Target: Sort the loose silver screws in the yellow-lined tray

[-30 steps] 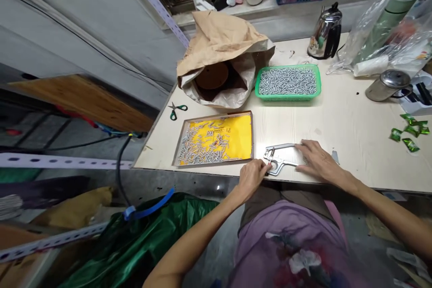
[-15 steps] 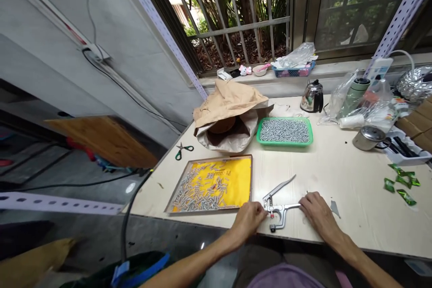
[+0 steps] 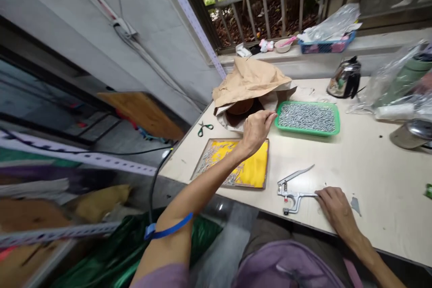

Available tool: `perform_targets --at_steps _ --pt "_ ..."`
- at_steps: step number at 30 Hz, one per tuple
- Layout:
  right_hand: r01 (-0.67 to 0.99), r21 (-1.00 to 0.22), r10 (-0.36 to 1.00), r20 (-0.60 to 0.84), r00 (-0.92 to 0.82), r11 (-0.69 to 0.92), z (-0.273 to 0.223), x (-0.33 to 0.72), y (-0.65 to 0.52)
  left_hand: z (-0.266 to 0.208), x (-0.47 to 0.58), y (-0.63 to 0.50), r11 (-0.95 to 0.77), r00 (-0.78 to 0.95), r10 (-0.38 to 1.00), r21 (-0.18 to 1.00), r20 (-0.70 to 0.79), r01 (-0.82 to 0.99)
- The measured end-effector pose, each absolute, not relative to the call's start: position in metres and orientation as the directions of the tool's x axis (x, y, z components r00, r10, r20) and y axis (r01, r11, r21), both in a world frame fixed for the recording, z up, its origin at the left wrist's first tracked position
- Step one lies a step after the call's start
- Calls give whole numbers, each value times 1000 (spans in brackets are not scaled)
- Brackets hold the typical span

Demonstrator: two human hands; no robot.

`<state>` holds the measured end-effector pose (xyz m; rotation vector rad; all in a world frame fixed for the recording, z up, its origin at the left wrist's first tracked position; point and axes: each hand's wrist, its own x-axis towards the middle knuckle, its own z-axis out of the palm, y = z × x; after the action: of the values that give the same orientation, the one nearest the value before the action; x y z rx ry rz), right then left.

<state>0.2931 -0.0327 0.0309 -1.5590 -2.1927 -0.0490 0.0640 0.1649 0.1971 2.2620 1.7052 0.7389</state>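
My left hand [image 3: 258, 130] is raised at the left end of a green tray [image 3: 308, 133] filled with small silver metal pieces [image 3: 307, 116]. Its fingertips are pinched together; whatever they hold is too small to make out. On the table by the front edge lie silver snap pliers [image 3: 296, 197], one handle angled up and away. My right hand [image 3: 337, 209] grips the end of their other handle. Below my left forearm, a shallow tray [image 3: 265, 175] with a yellow lining has silver pieces scattered over it, partly covered by the arm.
An open brown paper bag [image 3: 253, 76] stands behind the yellow-lined tray. Scissors [image 3: 204, 128] with green handles lie left of it. A metal kettle [image 3: 344, 78] and a lidded metal cup [image 3: 411, 134] stand to the right. A blue strap [image 3: 172, 226] rings my left arm, near a black cable [image 3: 152, 189].
My left hand has left the pliers' head and moved up and forward to the green tray. My right hand has stayed at the pliers' handle. The view has shifted left.
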Motion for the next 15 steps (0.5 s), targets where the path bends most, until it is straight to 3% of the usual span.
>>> perform_targets --at_steps 7,10,15 --pt "885 -231 854 444 -273 403 13 294 -27 125 -35 149 -37 52 985 95 -163 995" --pt "894 -216 853 449 -265 392 9 293 -25 102 -47 151 -10 20 987 64 -162 998" --pt "881 -211 828 486 -281 423 9 293 -24 88 -46 165 63 -55 996 118 -68 991"
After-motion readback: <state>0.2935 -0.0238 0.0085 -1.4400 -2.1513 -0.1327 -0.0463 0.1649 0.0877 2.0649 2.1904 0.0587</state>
